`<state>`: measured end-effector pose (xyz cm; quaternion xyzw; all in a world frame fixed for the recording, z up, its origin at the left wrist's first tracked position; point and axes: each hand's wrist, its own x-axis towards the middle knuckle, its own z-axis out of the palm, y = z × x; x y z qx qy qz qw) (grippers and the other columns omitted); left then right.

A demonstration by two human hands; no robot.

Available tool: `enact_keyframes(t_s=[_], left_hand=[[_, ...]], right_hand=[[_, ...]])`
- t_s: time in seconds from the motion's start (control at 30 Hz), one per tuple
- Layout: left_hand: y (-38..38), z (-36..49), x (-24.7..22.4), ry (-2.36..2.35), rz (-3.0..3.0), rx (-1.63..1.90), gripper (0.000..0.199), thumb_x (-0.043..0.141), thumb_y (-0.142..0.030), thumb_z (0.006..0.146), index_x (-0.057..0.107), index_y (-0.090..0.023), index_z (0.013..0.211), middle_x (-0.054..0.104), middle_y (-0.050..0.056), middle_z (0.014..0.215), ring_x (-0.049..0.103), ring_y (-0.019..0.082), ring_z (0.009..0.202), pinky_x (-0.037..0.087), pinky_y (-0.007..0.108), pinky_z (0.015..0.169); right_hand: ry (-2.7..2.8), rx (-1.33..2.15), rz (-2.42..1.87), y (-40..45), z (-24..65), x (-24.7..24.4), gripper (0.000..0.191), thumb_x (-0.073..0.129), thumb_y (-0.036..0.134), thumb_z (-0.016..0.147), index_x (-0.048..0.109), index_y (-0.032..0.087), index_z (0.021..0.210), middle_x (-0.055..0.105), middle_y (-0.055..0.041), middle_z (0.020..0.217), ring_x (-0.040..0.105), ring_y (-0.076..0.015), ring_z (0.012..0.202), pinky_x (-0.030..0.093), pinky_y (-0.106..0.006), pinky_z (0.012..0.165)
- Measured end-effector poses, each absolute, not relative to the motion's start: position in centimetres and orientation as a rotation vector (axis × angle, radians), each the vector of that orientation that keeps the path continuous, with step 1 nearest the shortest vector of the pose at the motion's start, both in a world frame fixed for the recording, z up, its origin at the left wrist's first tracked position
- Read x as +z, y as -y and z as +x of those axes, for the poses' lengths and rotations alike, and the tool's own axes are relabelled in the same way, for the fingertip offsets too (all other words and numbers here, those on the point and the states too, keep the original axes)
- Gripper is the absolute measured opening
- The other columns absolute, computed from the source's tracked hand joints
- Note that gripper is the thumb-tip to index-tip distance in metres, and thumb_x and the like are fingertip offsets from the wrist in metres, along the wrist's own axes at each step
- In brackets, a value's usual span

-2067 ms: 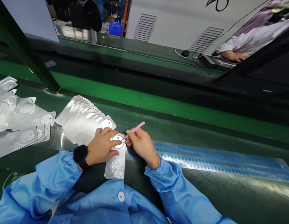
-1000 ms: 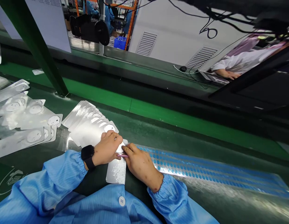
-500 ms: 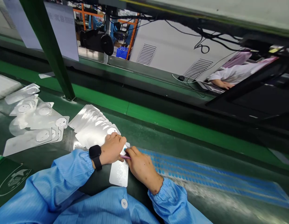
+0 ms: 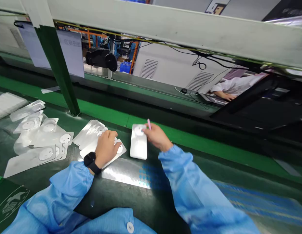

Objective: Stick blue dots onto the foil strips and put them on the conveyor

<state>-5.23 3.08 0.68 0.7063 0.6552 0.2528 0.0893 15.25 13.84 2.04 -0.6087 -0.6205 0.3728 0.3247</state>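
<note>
Green mat, 8 o'clock: a pale emblem [image 4: 13,206] inside a curved outline, its characters unreadable
White sheet [image 4: 71,53], 10 o'clock: rows of small dark marks, too small to read
Black panel [image 4: 268,113], 3 o'clock: a small pale label [image 4: 279,92], illegible

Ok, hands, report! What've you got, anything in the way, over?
Right hand: pink tweezers, silvery plate. Left hand: at the fanned plates. Right sleeve partly hides blue-dotted sheet.

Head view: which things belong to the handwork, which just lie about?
In use: slim pink tool, flat silver plate (right hand); fanned silver plates (left hand); probably blue-dotted clear strip.
Seemingly idle: blue plastic crate, small round black object.
</note>
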Motion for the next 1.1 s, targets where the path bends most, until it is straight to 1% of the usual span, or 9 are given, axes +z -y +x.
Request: enact_keyframes(t_s=[0.2,0.33,0.43,0.5,0.57,0.7,0.83,0.97,1.1], left_hand=[[-6.8,-5.9,1.4,-1.789,2.232,0.274,0.051,0.075,-0.029,0.066,0.055,-0.021,0.111,0.061,0.009,0.115,0.048,0.033,0.106,0.040,0.045,0.085],[-7.9,-6.0,0.8,-1.619,2.249,0.152,0.052,0.073,-0.021,0.064,0.057,-0.028,0.113,0.067,0.003,0.103,0.047,0.031,0.110,0.039,0.042,0.084],[-8.8,-6.3,0.9,-1.579,2.274,0.152,0.052,0.071,-0.019,0.063,0.058,-0.029,0.112,0.068,0.001,0.098,0.049,0.029,0.109,0.039,0.040,0.086],[-9.5,-6.5,1.5,-1.539,2.292,0.189,0.048,0.068,-0.018,0.065,0.059,-0.028,0.111,0.066,0.001,0.099,0.053,0.027,0.104,0.041,0.038,0.086],[-10.0,-6.8,2.5,-1.529,2.291,0.335,0.039,0.064,-0.019,0.069,0.060,-0.024,0.107,0.065,0.003,0.100,0.057,0.023,0.098,0.043,0.036,0.087],[-9.6,-7.6,6.0,-1.722,2.139,0.923,0.019,0.059,-0.025,0.075,0.063,-0.020,0.093,0.063,0.003,0.096,0.059,0.019,0.092,0.045,0.033,0.087],[-6.6,-8.0,10.2,-1.772,1.879,1.291,0.018,0.060,-0.033,0.077,0.062,-0.020,0.089,0.063,-0.001,0.088,0.058,0.015,0.078,0.048,0.026,0.074],[-3.1,-6.7,11.2,-1.654,1.753,1.251,0.019,0.064,-0.034,0.074,0.060,-0.020,0.084,0.062,-0.002,0.081,0.056,0.012,0.069,0.047,0.023,0.063],[-1.3,-4.2,7.5,-1.414,1.712,0.959,0.014,0.060,-0.031,0.074,0.059,-0.020,0.082,0.061,-0.002,0.078,0.058,0.014,0.071,0.049,0.025,0.063]], right_hand=[[1.450,0.701,-1.632,-18.9,16.6,4.0,0.023,0.071,0.025,0.055,0.061,0.017,0.074,0.060,-0.0016,0.071,0.055,-0.0169,0.069,0.042,-0.028,0.063],[1.378,1.089,-1.482,-13.3,17.4,3.0,0.017,0.064,0.028,0.061,0.064,0.016,0.073,0.054,0.0013,0.059,0.045,-0.0120,0.050,0.037,-0.026,0.048],[1.314,1.251,-1.299,-8.5,17.9,2.0,0.020,0.060,0.036,0.067,0.064,0.016,0.068,0.060,-0.0036,0.071,0.049,-0.0126,0.055,0.041,-0.027,0.051],[1.371,1.162,-1.289,-5.9,18.3,1.4,0.027,0.057,0.043,0.073,0.066,0.017,0.072,0.062,-0.0038,0.076,0.053,-0.0141,0.062,0.044,-0.028,0.057],[1.463,1.133,-1.350,-4.1,18.7,0.8,0.034,0.055,0.049,0.078,0.069,0.018,0.081,0.059,-0.0007,0.067,0.053,-0.0135,0.059,0.044,-0.027,0.055],[1.480,1.446,-1.373,-2.4,18.7,-0.7,0.041,0.058,0.057,0.076,0.063,0.016,0.080,0.059,0.0014,0.057,0.055,-0.0120,0.048,0.047,-0.026,0.048],[1.361,1.556,-1.378,-2.3,18.3,-2.0,0.035,0.069,0.049,0.069,0.056,0.017,0.074,0.064,-0.0004,0.058,0.063,-0.0143,0.052,0.054,-0.027,0.053],[1.359,1.528,-1.444,-2.6,18.1,-2.4,0.022,0.068,0.036,0.074,0.056,0.017,0.075,0.065,-0.0002,0.058,0.064,-0.0138,0.051,0.054,-0.025,0.051],[1.432,1.488,-1.508,-2.5,17.9,-1.9,0.010,0.061,0.023,0.079,0.057,0.016,0.073,0.065,0.0004,0.057,0.064,-0.0124,0.050,0.053,-0.023,0.051]])
